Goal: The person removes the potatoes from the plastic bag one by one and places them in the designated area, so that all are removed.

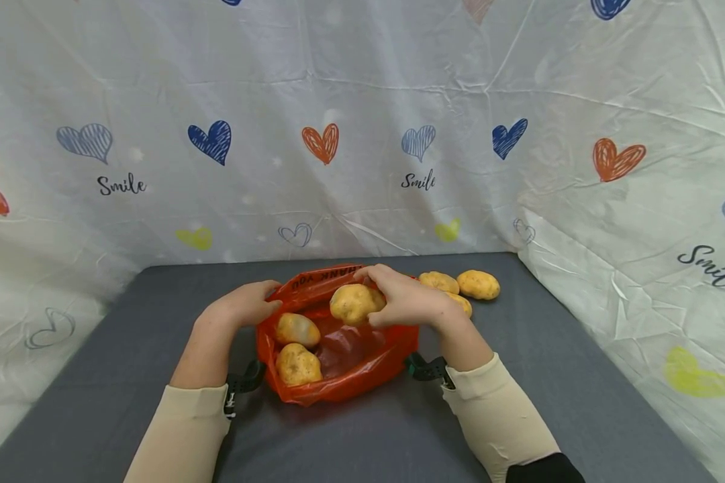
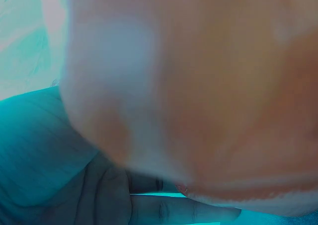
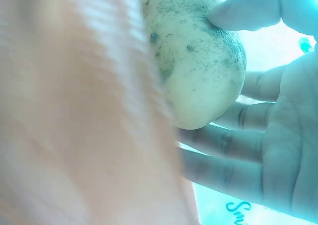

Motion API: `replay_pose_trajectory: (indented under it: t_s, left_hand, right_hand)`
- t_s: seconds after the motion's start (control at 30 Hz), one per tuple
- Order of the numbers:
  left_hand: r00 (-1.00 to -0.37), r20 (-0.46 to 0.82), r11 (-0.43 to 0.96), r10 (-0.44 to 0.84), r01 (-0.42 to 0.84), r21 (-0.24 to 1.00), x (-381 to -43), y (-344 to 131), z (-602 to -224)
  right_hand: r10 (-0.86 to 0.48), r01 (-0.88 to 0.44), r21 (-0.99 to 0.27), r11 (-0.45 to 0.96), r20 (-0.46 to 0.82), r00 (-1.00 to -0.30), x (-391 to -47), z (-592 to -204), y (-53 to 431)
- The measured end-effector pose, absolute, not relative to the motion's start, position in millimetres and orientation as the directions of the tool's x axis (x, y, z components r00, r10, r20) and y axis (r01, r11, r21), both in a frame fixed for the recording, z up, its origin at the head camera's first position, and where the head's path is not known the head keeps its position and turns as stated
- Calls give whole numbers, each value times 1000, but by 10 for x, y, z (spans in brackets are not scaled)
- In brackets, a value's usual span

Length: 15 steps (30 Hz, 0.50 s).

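A red plastic bag with dark lettering lies with its mouth spread wide. At its left rim, my left hand holds the plastic between thumb and fingers. Over the bag's opening, my right hand grips a yellow potato; in the right wrist view the thumb presses on the potato's speckled skin, with the fingers behind it. Inside the bag, toward the left, sit a pale-patched potato and a second potato nearer the front. Blurred bag plastic fills most of the left wrist view.
Just right of the bag, a potato lies beside two others, partly hidden by my right wrist. Everything rests on a dark grey table. A white curtain printed with hearts hangs behind and along the right side.
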<state>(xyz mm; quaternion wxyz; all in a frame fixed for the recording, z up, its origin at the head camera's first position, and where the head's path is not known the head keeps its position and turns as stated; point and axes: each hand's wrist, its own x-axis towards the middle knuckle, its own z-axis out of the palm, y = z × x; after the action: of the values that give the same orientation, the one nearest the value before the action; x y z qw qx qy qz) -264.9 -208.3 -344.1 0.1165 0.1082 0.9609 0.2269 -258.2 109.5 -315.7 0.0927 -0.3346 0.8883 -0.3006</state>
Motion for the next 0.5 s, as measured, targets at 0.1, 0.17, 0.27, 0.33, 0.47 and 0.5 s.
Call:
replay_pose_trajectory:
  t_s: [0.1, 0.17, 0.27, 0.33, 0.47, 0.5]
  left_hand:
    - [-949, -180, 875, 258, 151, 460, -2647, -2084, -3435]
    - [-949, -185, 876, 253, 144, 459, -2647, -2080, -3435]
    - [-951, -189, 878, 246, 136, 459, -2642, -2073, -3434]
    - [-952, -187, 878, 244, 135, 460, -2637, -2070, -3435]
    - [-953, -180, 878, 244, 138, 459, -2626, -2072, -3433]
    - [-953, -179, 878, 244, 139, 458, -2625, -2075, -3431]
  right_hand:
    - [-632, -526, -606, 597, 48, -774, -2577, -3103, 1170]
    - [-626, -528, -600, 601, 57, -778, -2583, -3070, 1224]
    - [-626, -533, -606, 591, 73, -776, -2600, -3031, 1322]
    - [-631, -534, -614, 580, 76, -772, -2621, -3013, 1393]
    - [-609, -471, -677, 565, 42, -792, -2648, -2994, 1547]
    - [-597, -450, -687, 571, 30, -802, -2653, -2989, 1582]
